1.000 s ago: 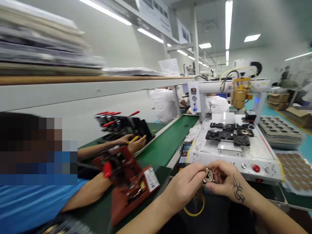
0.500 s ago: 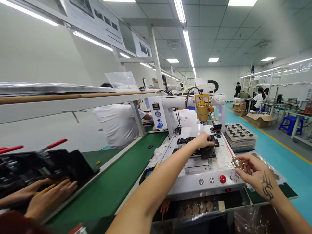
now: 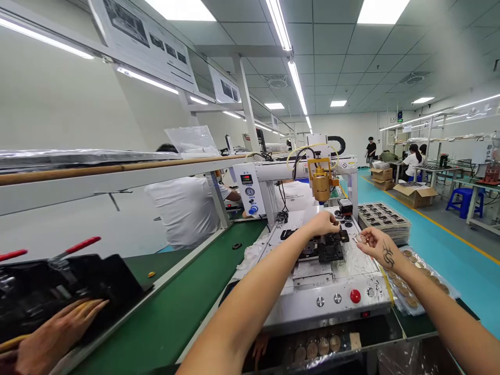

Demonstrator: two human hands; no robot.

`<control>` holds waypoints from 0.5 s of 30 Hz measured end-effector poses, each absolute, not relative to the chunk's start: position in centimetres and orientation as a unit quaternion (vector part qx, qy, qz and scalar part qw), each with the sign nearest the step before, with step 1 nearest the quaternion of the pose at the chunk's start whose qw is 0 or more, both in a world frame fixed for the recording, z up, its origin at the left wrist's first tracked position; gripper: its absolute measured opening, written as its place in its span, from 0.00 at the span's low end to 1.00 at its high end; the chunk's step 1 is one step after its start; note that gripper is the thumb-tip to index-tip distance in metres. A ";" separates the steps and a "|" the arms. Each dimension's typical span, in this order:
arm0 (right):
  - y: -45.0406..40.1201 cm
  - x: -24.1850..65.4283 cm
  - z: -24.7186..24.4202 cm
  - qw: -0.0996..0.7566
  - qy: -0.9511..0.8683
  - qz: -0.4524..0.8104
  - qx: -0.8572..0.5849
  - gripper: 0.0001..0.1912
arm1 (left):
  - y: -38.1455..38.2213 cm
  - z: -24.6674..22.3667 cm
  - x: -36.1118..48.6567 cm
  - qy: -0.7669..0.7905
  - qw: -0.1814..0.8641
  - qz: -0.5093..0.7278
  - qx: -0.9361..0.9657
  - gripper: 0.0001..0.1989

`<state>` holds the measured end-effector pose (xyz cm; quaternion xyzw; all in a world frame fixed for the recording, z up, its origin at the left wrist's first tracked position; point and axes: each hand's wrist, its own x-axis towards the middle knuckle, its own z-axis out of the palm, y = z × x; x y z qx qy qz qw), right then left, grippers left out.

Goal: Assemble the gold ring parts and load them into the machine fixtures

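My left hand (image 3: 323,224) reaches over the black fixture (image 3: 330,248) on the white machine (image 3: 289,299). Its fingers are pinched near the fixture's back edge, and what they hold is too small to make out. To the right of the fixture, my right hand (image 3: 374,245) grips a round disc (image 3: 360,238) with a shiny rim between thumb and fingers. The gold-coloured machine head (image 3: 321,185) hangs behind my left hand. A bag of round discs (image 3: 406,299) lies under my right forearm.
Another person's hand (image 3: 62,328) works at a black box (image 3: 66,281) on the left. A green belt (image 3: 187,297) runs beside the machine. Stacked trays (image 3: 385,219) stand at the right. A white-shirted person (image 3: 185,208) is behind the shelf.
My right hand has moved forward and left with the disc, closer to the fixture. My left hand stays over the fixture. The view has tilted slightly up.
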<state>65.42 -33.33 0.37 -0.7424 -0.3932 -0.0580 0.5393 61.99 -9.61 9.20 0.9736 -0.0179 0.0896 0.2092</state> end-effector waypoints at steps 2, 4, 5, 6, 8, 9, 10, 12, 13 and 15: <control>-30.7 67.7 0.3 0.513 -0.418 -0.043 -0.749 0.20 | -9.2 10.2 60.0 -0.026 0.249 0.127 0.960 0.11; -28.3 69.9 0.5 0.474 -0.445 -0.015 -0.760 0.18 | -8.9 11.4 57.7 -0.035 0.286 0.156 0.945 0.12; -27.2 70.9 0.6 0.450 -0.459 0.004 -0.766 0.16 | -8.8 11.8 56.4 -0.037 0.300 0.169 0.938 0.12; -26.3 71.8 0.8 0.426 -0.474 0.025 -0.771 0.14 | -8.7 12.2 55.1 -0.038 0.312 0.179 0.932 0.13; -25.1 73.2 1.1 0.375 -0.502 0.066 -0.776 0.13 | -8.5 12.7 52.2 -0.037 0.329 0.190 0.924 0.13; -24.7 73.8 1.3 0.351 -0.516 0.083 -0.777 0.13 | -8.4 12.8 50.8 -0.036 0.336 0.192 0.921 0.13; -24.5 74.1 1.4 0.330 -0.528 0.096 -0.777 0.13 | -8.3 12.8 49.4 -0.035 0.342 0.193 0.919 0.12; -24.4 74.5 1.7 0.296 -0.547 0.108 -0.775 0.13 | -7.9 12.6 46.6 -0.033 0.348 0.198 0.916 0.12; -24.4 74.5 1.8 0.284 -0.555 0.108 -0.775 0.13 | -7.7 12.4 45.4 -0.032 0.350 0.200 0.915 0.12; -24.6 74.2 1.9 0.266 -0.566 0.097 -0.774 0.13 | -7.2 12.1 43.0 -0.027 0.350 0.205 0.914 0.12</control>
